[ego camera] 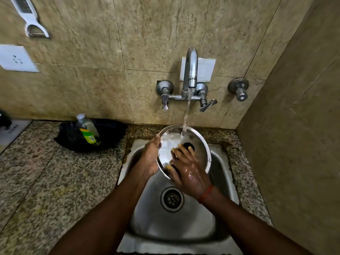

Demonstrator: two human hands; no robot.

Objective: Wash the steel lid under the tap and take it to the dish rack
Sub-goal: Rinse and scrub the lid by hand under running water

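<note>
The round steel lid with a black knob is tilted over the steel sink, and water from the tap falls on its upper part. My left hand grips the lid's left rim. Wet and spread, my right hand lies flat on the lid's face, fingers just beside the knob. The lid's lower edge is hidden behind my right hand. No dish rack is in view.
A black pan holding a green-labelled bottle sits on the speckled granite counter left of the sink. A wall valve and the tap handles stick out above. A tiled side wall closes the right.
</note>
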